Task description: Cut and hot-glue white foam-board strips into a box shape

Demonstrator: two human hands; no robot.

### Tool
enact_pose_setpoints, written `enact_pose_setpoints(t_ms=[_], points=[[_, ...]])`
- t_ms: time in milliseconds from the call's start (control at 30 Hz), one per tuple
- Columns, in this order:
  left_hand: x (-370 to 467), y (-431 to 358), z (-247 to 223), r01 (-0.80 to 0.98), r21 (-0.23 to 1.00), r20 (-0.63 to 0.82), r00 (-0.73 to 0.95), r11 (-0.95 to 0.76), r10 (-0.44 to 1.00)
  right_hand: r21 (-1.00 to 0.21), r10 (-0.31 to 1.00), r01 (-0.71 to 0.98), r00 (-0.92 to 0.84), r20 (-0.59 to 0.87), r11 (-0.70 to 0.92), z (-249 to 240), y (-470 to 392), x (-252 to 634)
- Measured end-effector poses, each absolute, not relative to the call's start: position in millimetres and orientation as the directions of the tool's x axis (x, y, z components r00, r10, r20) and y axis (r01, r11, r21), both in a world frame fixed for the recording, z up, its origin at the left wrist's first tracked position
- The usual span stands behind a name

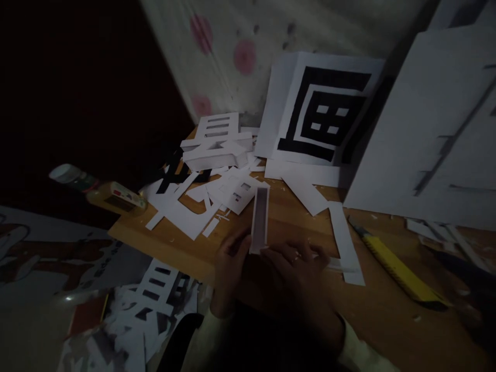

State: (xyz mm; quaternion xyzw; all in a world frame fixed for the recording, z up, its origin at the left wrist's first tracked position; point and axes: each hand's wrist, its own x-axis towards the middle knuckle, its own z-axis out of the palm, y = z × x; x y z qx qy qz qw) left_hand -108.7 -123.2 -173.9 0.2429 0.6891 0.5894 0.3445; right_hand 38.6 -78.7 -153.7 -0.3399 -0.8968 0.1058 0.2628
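A long narrow paper tray with upright white edges and a grey inside, a strip-shaped piece (260,219), points away from me near the table's front edge. My left hand (231,261) pinches its near left corner between thumb and fingers. Beside its near right corner, my right hand (296,263) lies low over the table with fingers bent; its fingertips touch or almost touch the piece, and whether they grip is hard to see in the dim light. A white paper strip (344,243) with a bent end lies just right of that hand.
White paper cutouts (201,206) and a built-up paper character (217,142) cover the table's left. A glue bottle (116,196) stands at the left edge. A yellow utility knife (395,266) lies right. Behind leans a sheet with a black character (329,113); scraps (155,310) lie below.
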Motion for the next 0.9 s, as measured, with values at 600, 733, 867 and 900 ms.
enact_pose_setpoints(t_ms=[600, 733, 867, 900], points=[[-107.6, -120.4, -168.3, -0.192, 0.964, -0.264, -0.629, 0.182, 0.731, -0.399, 0.627, 0.486, -0.649, 0.431, 0.778, -159.4, -79.3, 42.4], [-107.4, -119.9, -166.7, -0.224, 0.962, -0.264, -0.629, 0.155, 0.731, -0.411, 0.634, 0.485, -0.632, 0.446, 0.772, -157.9, -79.6, 39.3], [-107.2, -120.6, -168.2, -0.236, 0.962, -0.262, -0.632, 0.140, 0.729, -0.421, 0.634, 0.476, -0.614, 0.470, 0.772, -160.5, -78.9, 38.6], [-107.3, -120.8, -168.5, -0.232, 0.963, -0.257, -0.632, 0.137, 0.732, -0.420, 0.634, 0.477, -0.616, 0.468, 0.772, -161.5, -78.7, 38.8]])
